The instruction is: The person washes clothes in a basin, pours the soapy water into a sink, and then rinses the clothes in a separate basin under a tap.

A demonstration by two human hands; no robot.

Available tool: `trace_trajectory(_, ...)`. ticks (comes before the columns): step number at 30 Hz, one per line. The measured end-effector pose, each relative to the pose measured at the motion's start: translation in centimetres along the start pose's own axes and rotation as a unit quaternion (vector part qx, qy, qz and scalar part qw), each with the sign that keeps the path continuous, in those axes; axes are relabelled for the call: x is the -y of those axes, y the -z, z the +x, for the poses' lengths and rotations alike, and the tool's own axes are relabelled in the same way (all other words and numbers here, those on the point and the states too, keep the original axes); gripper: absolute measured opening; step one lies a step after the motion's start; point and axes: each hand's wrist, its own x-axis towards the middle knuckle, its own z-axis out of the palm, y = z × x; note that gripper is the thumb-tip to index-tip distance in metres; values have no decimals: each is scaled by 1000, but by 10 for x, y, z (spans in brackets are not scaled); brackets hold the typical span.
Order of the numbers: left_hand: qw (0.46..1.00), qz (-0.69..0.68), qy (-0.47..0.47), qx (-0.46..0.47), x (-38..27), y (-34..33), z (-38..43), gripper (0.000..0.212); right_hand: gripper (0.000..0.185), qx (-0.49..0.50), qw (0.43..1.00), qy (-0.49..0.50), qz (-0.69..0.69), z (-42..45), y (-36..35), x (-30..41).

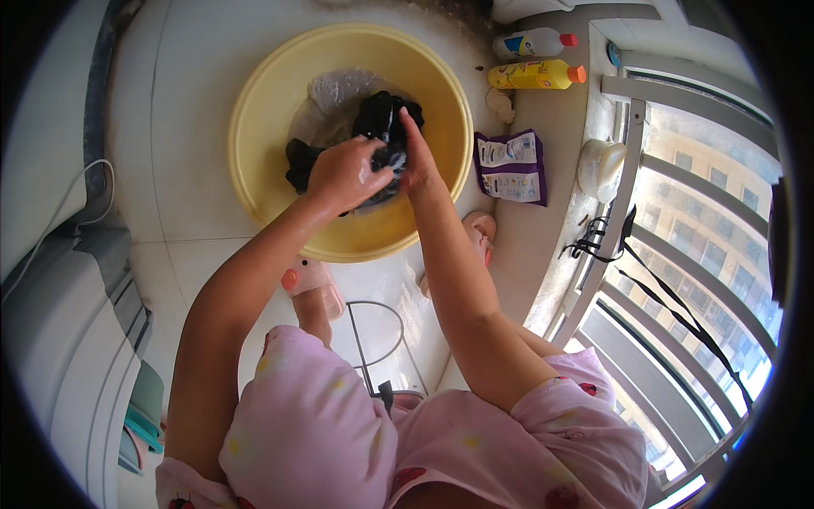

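A large yellow plastic basin stands on the tiled floor before me, with soapy water in it. Wet black fabric lies bunched in the basin, partly in the water. My left hand grips some of this fabric between thumb and curled fingers. Facing it, my right hand is upright against the fabric's right side, thumb pointing away from me; its other fingers are mostly hidden, and the cloth is pressed between both hands.
A clear bottle with a red cap, a yellow bottle with an orange cap and a purple-and-white packet lie right of the basin. A white soap dish sits on the ledge by the window railing. My pink slippers are near the basin.
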Motion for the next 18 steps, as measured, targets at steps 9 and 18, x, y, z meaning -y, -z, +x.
trace_trajectory(9,980,85,125,-130,39,19,6,28,39,-82,910,184,-362,-12,-48,-11)
trace_trajectory(18,830,-506,233,-25,62,-29,-18,77,58,-300,563,315,-703,-2,-21,-32)
